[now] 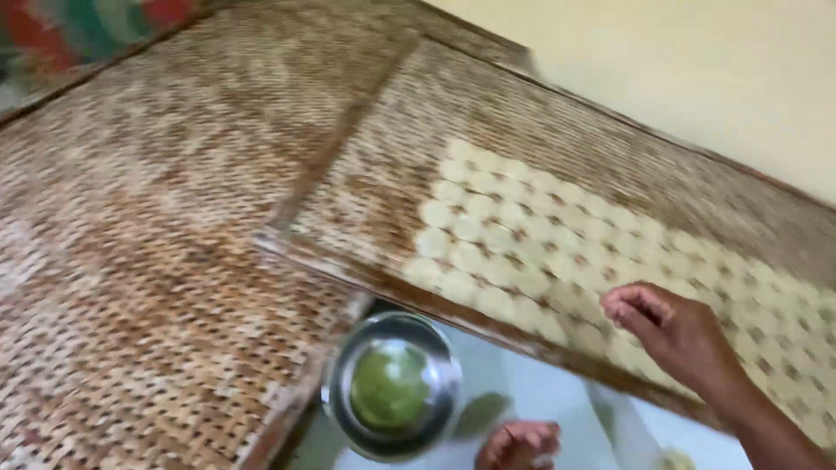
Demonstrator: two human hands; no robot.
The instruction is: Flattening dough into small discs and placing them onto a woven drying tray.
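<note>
Right hand (675,335) curled over pale discs (522,244) laid in rows on woven tray (383,174). Left hand (518,446) low, near steel bowl (340,383) holding green paste (389,387). View blurred.

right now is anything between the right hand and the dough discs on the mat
Nothing visible. The right hand hovers directly over the pale discs on the woven mat, fingers curled; whether it touches them is blurred. The left hand is lower, beside the steel bowl.
</note>
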